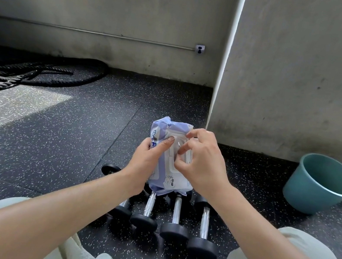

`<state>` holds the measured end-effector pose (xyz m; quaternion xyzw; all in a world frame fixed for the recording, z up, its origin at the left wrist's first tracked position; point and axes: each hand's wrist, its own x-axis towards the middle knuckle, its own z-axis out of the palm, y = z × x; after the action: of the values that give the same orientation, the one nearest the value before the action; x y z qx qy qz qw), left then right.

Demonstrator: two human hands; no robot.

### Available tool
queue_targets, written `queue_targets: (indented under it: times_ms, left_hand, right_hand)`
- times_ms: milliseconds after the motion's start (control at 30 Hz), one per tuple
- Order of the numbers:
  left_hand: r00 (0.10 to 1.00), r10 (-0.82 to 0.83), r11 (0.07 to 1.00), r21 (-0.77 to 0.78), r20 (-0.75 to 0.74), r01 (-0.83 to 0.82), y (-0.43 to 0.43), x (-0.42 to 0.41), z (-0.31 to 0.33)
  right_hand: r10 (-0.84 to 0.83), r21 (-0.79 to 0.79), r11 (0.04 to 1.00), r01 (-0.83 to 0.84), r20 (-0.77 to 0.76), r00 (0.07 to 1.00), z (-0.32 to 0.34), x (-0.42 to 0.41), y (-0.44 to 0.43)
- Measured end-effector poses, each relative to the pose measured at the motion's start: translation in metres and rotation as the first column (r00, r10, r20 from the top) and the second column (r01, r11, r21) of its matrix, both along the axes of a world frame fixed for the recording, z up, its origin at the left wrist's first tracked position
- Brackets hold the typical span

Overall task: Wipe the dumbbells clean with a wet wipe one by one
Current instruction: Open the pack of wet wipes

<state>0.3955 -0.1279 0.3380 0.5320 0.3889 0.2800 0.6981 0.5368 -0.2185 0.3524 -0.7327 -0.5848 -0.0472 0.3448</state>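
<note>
Several black dumbbells (176,219) with chrome handles lie side by side on the floor between my knees. Above them I hold a pale purple pack of wet wipes (165,174) upright. My left hand (148,159) grips the pack from its left side, thumb pressed on the front. My right hand (203,160) rests on the pack's clear plastic lid, fingertips pinching at its edge. The far ends of the dumbbells are hidden behind the pack and my hands.
A teal bucket (322,185) stands on the floor at the right, near a concrete wall (299,83). Thick black battle ropes (27,72) lie coiled at the far left. The floor (60,144) is dark speckled rubber. My light trousers show at the bottom.
</note>
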Motion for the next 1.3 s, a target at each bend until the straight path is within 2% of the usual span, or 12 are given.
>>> queue_targets:
  times_ms: [333,667,900,1300]
  left_hand:
    - [1.000,0.001,0.998,0.062,-0.030,0.001,-0.002,-0.001,-0.004]
    - [0.998,0.021,0.999,0.025,-0.051,-0.020,-0.001,0.004,-0.003]
    - [0.998,0.024,0.998,0.058,-0.050,-0.021,0.000,0.006,-0.005]
    - [0.999,0.031,0.999,0.037,-0.024,-0.030,0.004,0.000,-0.009]
  right_hand:
    - [0.012,0.014,1.000,-0.012,0.029,0.999,-0.005,0.002,0.005]
    - [-0.033,0.073,0.997,0.031,0.025,0.999,0.001,0.004,-0.003]
    - [-0.068,0.053,0.996,0.076,-0.143,0.987,0.003,0.018,-0.001]
    - [-0.013,0.031,0.999,0.015,-0.069,0.997,0.001,0.012,-0.003]
